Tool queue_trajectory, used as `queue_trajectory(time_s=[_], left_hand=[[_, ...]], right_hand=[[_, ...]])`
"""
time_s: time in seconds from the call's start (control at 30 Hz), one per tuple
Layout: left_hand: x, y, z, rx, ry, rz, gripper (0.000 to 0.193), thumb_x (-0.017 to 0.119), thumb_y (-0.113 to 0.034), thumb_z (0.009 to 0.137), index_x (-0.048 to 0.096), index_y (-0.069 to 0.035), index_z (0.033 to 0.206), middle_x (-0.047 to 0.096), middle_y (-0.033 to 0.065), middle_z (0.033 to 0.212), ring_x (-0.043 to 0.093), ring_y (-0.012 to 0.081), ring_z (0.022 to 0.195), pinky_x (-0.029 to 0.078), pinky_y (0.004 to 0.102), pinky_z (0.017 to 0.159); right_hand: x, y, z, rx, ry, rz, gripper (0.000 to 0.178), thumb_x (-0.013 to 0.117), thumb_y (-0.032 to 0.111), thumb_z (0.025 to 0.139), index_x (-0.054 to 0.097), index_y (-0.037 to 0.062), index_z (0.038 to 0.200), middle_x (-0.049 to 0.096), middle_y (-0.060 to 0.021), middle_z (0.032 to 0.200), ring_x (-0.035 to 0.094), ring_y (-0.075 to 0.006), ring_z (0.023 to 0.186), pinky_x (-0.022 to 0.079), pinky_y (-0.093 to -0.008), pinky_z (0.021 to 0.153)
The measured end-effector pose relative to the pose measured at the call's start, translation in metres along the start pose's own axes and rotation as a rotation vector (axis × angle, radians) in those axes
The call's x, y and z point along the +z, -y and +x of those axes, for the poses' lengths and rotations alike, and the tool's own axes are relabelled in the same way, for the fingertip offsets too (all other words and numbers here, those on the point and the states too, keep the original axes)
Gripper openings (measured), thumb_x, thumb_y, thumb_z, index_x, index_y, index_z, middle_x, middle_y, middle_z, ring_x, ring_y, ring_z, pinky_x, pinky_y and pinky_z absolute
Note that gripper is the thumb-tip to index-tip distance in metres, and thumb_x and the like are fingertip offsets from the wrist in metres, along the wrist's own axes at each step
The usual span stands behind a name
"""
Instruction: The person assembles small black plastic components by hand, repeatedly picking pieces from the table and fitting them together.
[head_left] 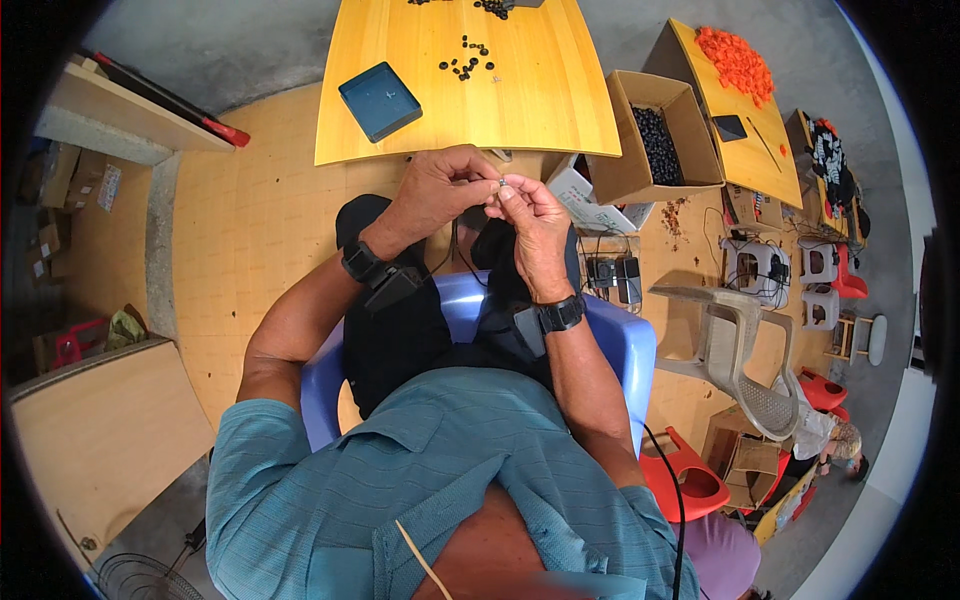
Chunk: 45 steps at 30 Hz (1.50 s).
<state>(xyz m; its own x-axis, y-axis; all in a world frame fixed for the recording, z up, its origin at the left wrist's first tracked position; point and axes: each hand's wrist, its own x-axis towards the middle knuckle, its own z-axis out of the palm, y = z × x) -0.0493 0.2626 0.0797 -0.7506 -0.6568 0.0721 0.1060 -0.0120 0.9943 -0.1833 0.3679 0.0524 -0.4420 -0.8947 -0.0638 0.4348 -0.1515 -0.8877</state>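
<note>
Just in front of the table's near edge, my two hands meet over my lap. Between their fingertips is a tiny silvery piece (502,183), too small to name. My left hand (447,190) pinches at it with thumb and forefinger from the left. From the right, my right hand (533,215) closes its thumb and fingers on the same piece. Beyond them on the yellow wooden table (520,115) lie several small black round parts (467,65). A dark blue square tray (381,101) sits left of these, with a few tiny bits inside.
To the right, an open cardboard box (700,150) holds many black parts, beside a white box (590,200). A second table (770,155) carries an orange heap (735,62). A beige chair (735,350) and a red stool (685,475) stand at my right.
</note>
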Motion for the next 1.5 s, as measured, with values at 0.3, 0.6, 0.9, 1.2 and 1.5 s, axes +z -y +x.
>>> queue_trajectory(time_s=[0.3, 0.6, 0.9, 1.2, 1.5], left_hand=[[-0.003, 0.002, 0.002, 0.042, -0.001, 0.15, 0.003, 0.065, 0.001, 0.089, 0.067, 0.001, 0.091, 0.065, 0.0011, 0.086, 0.06, 0.0056, 0.079, 0.049, 0.0214, 0.07], [-0.002, -0.007, 0.005, 0.29, -0.005, 0.355, 0.004, 0.064, -0.001, 0.084, 0.067, 0.0, 0.086, 0.064, 0.0045, 0.08, 0.061, 0.0092, 0.071, 0.05, 0.0249, 0.065], [0.0, -0.01, 0.002, 0.416, 0.056, 0.584, 0.012, 0.062, 0.007, 0.078, 0.064, 0.0, 0.087, 0.062, 0.0084, 0.088, 0.063, 0.0221, 0.08, 0.051, 0.0306, 0.071], [0.009, -0.005, 0.004, 0.838, 0.076, 0.852, 0.007, 0.061, 0.004, 0.076, 0.059, -0.002, 0.079, 0.06, 0.0101, 0.083, 0.062, 0.0308, 0.077, 0.051, 0.0379, 0.069], [-0.003, 0.009, 0.003, 0.367, 0.071, 0.352, 0.012, 0.069, 0.0, 0.082, 0.069, -0.001, 0.093, 0.066, 0.0078, 0.09, 0.064, 0.016, 0.083, 0.052, 0.027, 0.076]], right_hand=[[-0.005, -0.002, 0.002, -0.025, 0.024, -0.067, 0.016, 0.064, 0.009, 0.096, 0.065, -0.0023, 0.107, 0.068, -0.0053, 0.091, 0.066, -0.0102, 0.077, 0.057, -0.0227, 0.071], [-0.008, -0.006, 0.004, 0.002, 0.042, -0.127, 0.021, 0.062, 0.018, 0.098, 0.065, -0.0017, 0.103, 0.064, -0.0026, 0.084, 0.061, -0.0071, 0.072, 0.057, -0.0239, 0.066], [-0.008, -0.01, 0.001, 0.013, 0.021, -0.111, 0.022, 0.06, 0.021, 0.099, 0.065, 0.0001, 0.097, 0.062, -0.001, 0.079, 0.056, -0.005, 0.066, 0.055, -0.0231, 0.062], [-0.012, -0.01, 0.002, 0.04, 0.001, -0.24, 0.033, 0.056, 0.028, 0.101, 0.061, 0.0045, 0.079, 0.055, 0.0019, 0.067, 0.05, -0.0048, 0.054, 0.043, -0.0206, 0.05], [-0.009, -0.001, 0.0, 0.078, -0.055, -0.193, 0.033, 0.057, 0.028, 0.101, 0.061, 0.0057, 0.077, 0.056, 0.0009, 0.069, 0.047, -0.0061, 0.057, 0.044, -0.0219, 0.051]])
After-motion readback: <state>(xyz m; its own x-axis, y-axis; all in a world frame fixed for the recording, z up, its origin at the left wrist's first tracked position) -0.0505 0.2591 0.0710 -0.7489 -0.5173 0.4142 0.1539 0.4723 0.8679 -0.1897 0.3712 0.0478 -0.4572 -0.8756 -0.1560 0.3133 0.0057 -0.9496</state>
